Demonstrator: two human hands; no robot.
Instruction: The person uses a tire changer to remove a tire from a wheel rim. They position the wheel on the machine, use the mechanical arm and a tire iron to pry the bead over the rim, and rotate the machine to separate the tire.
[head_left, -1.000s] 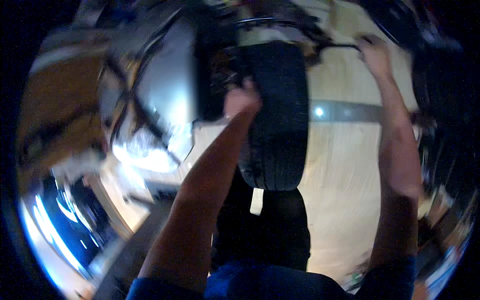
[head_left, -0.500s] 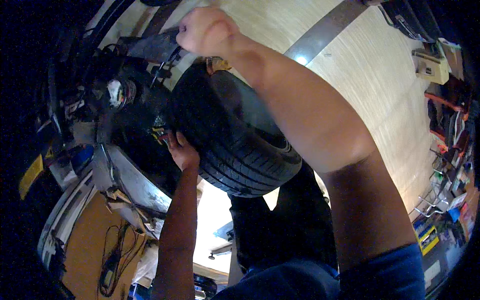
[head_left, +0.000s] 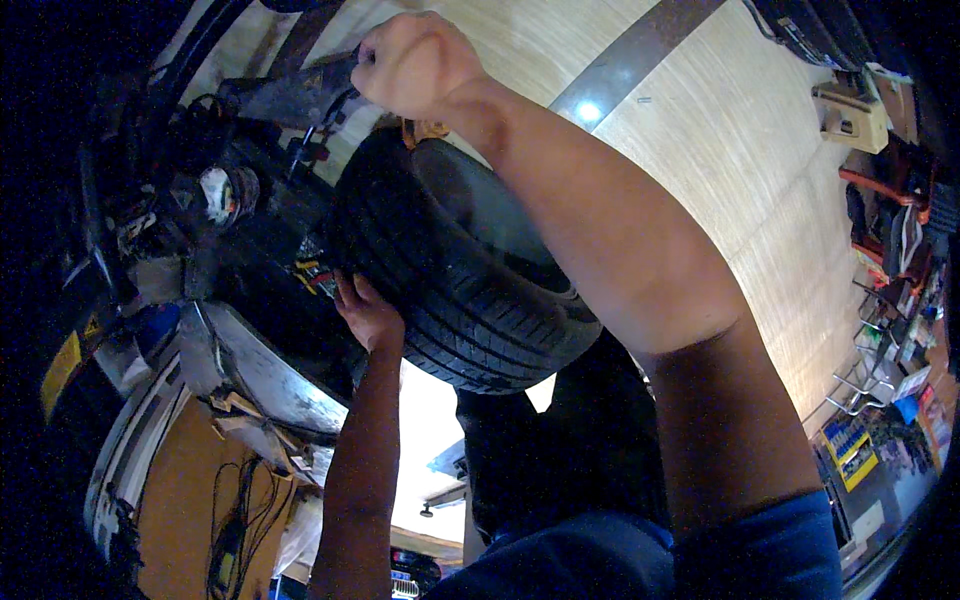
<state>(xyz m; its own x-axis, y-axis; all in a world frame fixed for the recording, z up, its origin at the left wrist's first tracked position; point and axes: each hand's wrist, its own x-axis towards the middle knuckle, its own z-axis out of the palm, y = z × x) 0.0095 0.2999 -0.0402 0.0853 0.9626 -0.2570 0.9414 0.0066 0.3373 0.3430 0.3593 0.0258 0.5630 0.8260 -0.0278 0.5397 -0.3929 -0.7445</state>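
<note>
1. A broad black rubber tire with a grooved tread [head_left: 465,320] fills the middle of the frame, tilted, its hollow side turned toward the upper right.
2. The right hand [head_left: 418,68] is at the upper centre, above the tire; its fingers are curled tightly into a fist around the end of a thin dark rod [head_left: 325,128], which slants away to the lower left.
3. The left hand [head_left: 372,315] is at the tire's lower-left edge, fingers slightly bent and a little apart, tips beside a small red-and-yellow piece [head_left: 312,275]; whether they grip anything, I cannot tell.
4. A small orange-brown piece [head_left: 427,130] shows at the tire's top edge, below the right wrist.
5. A curved silvery panel [head_left: 265,360] lies left of the left hand.
6. At the lower left, a looped black cable [head_left: 235,530] rests on a flat brown panel [head_left: 180,500].
7. Pale streaked floor [head_left: 720,180] spreads across the upper right.
</note>
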